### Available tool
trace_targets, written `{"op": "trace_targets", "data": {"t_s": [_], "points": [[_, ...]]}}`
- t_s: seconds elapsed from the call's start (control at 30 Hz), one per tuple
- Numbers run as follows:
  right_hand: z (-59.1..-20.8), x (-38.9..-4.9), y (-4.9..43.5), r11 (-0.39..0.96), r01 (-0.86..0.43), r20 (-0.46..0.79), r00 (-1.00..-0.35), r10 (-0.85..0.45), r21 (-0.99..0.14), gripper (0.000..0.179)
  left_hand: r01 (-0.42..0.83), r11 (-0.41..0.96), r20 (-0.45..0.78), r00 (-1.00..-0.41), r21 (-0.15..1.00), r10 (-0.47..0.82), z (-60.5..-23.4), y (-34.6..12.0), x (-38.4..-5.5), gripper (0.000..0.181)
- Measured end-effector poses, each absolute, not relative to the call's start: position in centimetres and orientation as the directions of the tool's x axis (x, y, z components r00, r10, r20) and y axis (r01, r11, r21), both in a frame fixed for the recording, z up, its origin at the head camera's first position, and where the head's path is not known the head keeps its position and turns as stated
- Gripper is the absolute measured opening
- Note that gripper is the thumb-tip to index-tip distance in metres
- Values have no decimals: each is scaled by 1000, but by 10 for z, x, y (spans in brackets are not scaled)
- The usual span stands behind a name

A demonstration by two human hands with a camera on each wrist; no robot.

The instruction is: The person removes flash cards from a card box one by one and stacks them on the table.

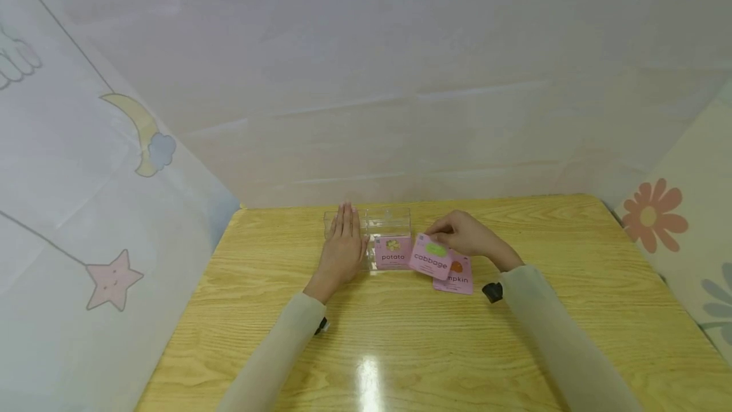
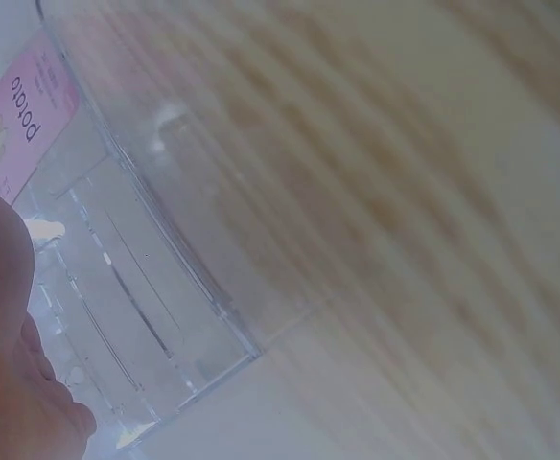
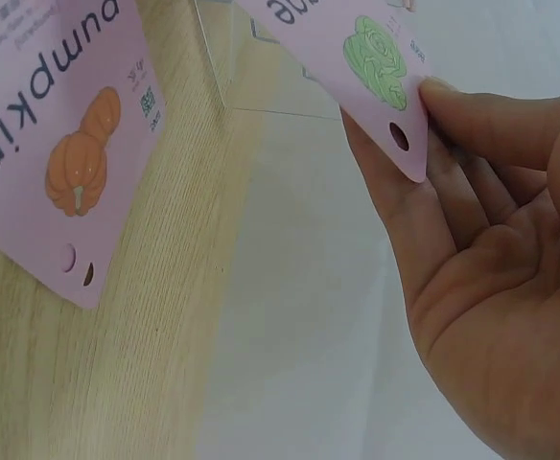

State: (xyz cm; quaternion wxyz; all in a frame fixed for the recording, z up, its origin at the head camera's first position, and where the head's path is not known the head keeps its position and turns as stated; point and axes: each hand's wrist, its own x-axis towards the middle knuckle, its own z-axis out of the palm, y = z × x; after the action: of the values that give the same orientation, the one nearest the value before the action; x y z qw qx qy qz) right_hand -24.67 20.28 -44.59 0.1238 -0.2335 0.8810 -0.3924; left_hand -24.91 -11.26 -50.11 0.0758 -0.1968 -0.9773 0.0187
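My right hand pinches a pink cabbage card by a corner between thumb and fingers. In the right wrist view, the green cabbage picture and the punched hole show beside the thumb. A pink pumpkin card is on the table, partly covered by the cabbage card in the head view. My left hand rests with straight fingers on the left part of a clear plastic rack. Just right of that hand, a pink potato card sits at the rack's front.
The wood-grain table meets a pale fabric backdrop behind the rack. Printed cloth stands at both sides, with a star on the left and a flower on the right. A small black device is at my right wrist.
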Motion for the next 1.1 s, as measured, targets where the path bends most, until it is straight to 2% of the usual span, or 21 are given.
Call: {"op": "trace_targets", "data": {"t_s": [0.73, 1.1], "points": [[-463, -252, 234, 610, -316, -78, -844, -530, -727, 26, 380, 921, 142, -911, -82, 388, -499, -111, -249, 72], [-475, -254, 241, 568, -288, -98, -828, -552, -771, 25, 370, 924, 138, -914, -96, 381, -500, -111, -249, 72]]}}
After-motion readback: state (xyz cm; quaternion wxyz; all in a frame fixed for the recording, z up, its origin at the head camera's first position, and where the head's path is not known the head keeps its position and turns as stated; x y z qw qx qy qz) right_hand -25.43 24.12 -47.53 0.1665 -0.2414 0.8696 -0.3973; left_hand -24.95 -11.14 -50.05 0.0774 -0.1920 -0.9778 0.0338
